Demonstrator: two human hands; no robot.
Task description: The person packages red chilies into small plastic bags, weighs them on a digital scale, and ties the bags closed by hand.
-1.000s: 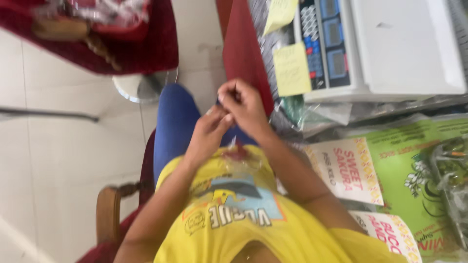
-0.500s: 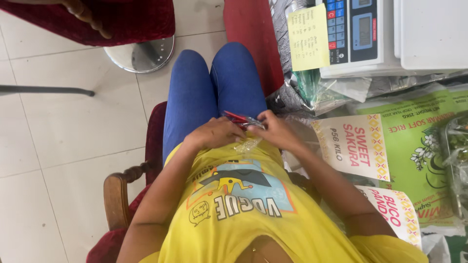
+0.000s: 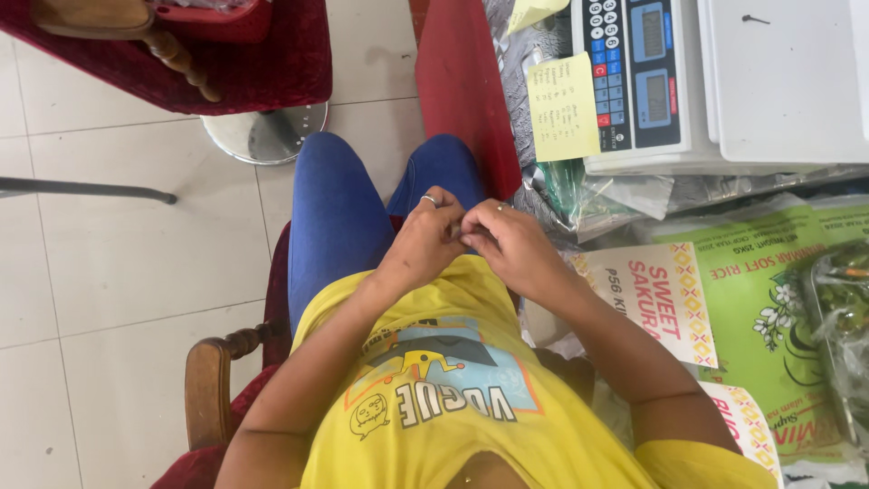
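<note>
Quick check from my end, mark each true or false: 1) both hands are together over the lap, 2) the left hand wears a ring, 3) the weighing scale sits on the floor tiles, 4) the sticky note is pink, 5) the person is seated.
1) True: the left hand and right hand meet over the lap, fingertips touching.
2) True: a ring shows on a finger.
3) False: the weighing scale rests up on the bag-covered surface to the right.
4) False: the sticky note is yellow.
5) True: on a chair with a wooden armrest.
</note>
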